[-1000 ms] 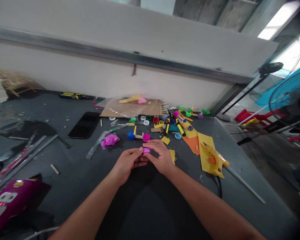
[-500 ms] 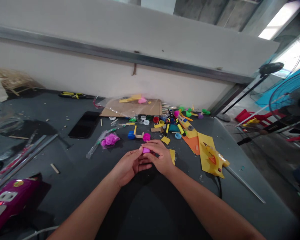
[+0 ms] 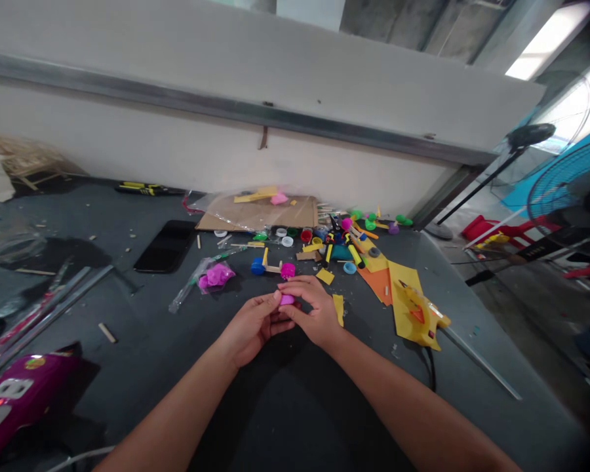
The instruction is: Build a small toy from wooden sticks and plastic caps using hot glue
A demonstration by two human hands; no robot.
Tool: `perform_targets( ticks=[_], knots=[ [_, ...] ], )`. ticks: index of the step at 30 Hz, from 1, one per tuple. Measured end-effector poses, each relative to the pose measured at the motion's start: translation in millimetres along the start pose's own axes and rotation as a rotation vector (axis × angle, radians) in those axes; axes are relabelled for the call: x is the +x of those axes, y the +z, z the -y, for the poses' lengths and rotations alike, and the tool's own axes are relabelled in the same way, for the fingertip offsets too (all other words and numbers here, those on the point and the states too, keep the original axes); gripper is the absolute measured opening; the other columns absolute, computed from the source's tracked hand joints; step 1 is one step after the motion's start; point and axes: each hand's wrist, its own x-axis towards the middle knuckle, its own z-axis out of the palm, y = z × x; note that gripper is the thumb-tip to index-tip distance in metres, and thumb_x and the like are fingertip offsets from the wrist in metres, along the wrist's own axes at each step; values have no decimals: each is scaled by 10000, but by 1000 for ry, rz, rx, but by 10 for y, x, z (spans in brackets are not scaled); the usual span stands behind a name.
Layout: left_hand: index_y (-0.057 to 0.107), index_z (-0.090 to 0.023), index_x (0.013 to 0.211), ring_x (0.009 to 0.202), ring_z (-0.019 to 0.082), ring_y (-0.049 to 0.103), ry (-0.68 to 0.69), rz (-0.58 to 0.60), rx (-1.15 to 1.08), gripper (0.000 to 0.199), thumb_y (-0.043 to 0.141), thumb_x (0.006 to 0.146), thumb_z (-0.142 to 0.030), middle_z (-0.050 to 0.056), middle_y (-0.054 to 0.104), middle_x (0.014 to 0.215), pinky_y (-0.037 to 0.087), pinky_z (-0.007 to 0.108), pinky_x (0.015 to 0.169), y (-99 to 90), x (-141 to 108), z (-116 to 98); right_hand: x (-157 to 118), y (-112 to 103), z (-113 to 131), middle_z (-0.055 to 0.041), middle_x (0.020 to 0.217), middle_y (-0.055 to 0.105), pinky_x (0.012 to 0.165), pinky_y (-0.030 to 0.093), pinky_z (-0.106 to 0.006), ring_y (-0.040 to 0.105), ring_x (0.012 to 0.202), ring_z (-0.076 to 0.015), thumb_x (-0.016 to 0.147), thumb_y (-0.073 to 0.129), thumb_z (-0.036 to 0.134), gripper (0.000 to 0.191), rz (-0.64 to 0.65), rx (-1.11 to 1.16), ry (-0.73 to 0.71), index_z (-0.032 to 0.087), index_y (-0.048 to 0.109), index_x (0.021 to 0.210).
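Between the fingertips of both hands is a small lump of pink modelling clay (image 3: 287, 299), smooth on top and partly covered by fingers. My left hand (image 3: 254, 328) pinches it from the left, palm turned inward. My right hand (image 3: 317, 308) grips it from the right, with thumb and fingers bent around it. Just beyond the fingers lies a small stick piece with a blue bottle cap (image 3: 258, 265) and a magenta cap (image 3: 288, 269). A plastic bag of pink clay (image 3: 217, 276) rests to the left of them.
A black phone (image 3: 164, 246) lies at left, near a purple power strip (image 3: 27, 387). Black-and-yellow pliers (image 3: 343, 246) sit among coloured caps. A yellow glue gun (image 3: 425, 321) rests on yellow sheets at right. Behind are a cardboard piece (image 3: 299, 213) and the wall.
The pink clay has turned slightly and looks flatter between the fingertips. Both hands stay in nearly the same place, with small finger movements.
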Motion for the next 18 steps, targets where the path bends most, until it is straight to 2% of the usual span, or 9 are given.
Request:
perform_targets(
  ticks=[3, 8, 13, 18],
  knots=[
    [669, -117, 853, 729, 139, 645, -14, -1, -5, 226, 580, 819, -322, 70, 684, 810, 560, 287, 684, 4, -1, 0, -5, -3, -15, -15, 958, 692, 904, 446, -375, 560, 1006, -190, 769, 649, 223, 196, -7, -13, -2, 261, 662, 961],
    [668, -106, 857, 731, 133, 646, -5, -2, 21, 214, 577, 824, -296, 91, 692, 836, 553, 270, 691, 2, 0, 0, -8, -12, -17, -17, 979, 686, 907, 446, -379, 560, 1012, -195, 751, 668, 231, 249, 5, -17, 12, 268, 651, 997],
    [665, -115, 828, 726, 153, 652, 1, -56, 31, 237, 589, 809, -339, 84, 694, 790, 554, 287, 670, 2, 11, 6, -2, -6, -49, -17, 966, 692, 913, 435, -402, 565, 1012, -199, 782, 623, 203, 183, 7, -90, 9, 262, 663, 950],
    [670, -112, 799, 685, 124, 638, 40, -81, 113, 181, 645, 769, -290, 59, 692, 743, 542, 252, 672, 11, 17, 0, -5, 9, -73, -24, 982, 694, 905, 436, -407, 568, 1008, -201, 786, 620, 224, 203, 31, -134, -20, 259, 661, 982]
  ],
)
